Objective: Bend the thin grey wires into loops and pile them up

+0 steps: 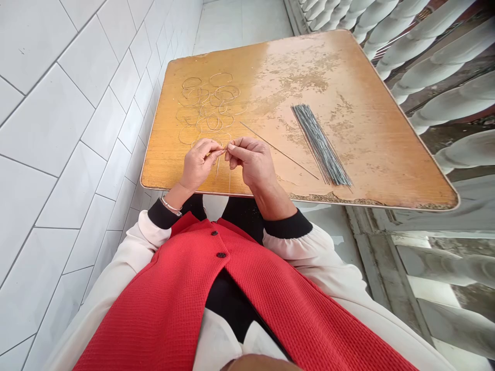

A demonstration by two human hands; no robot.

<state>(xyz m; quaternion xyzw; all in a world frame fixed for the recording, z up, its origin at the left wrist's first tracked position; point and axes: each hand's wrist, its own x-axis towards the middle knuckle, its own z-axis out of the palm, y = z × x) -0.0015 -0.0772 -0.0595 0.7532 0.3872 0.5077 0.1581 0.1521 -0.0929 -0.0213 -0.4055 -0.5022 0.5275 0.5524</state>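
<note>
Wire (229,176) sits just left of frame centre, pinched between the fingertips of left hand (200,162) and right hand (254,158). Fingers hide the pinch point; ends hard to trace. Visible lower run points toward the bottom edge, axis near vertical. Loops (212,109), upper left of centre, overlap; count unclear. Bundle (322,147) slants down-right.

Behind the left fingers (209,146), a silvery bangle (168,206) rings the wrist (179,196); farther back, black cuffs (288,225) gather loose white sleeves (319,252). Well below the fingers, a waffle-textured red vest (166,293) bears two dark buttons (221,255).
</note>
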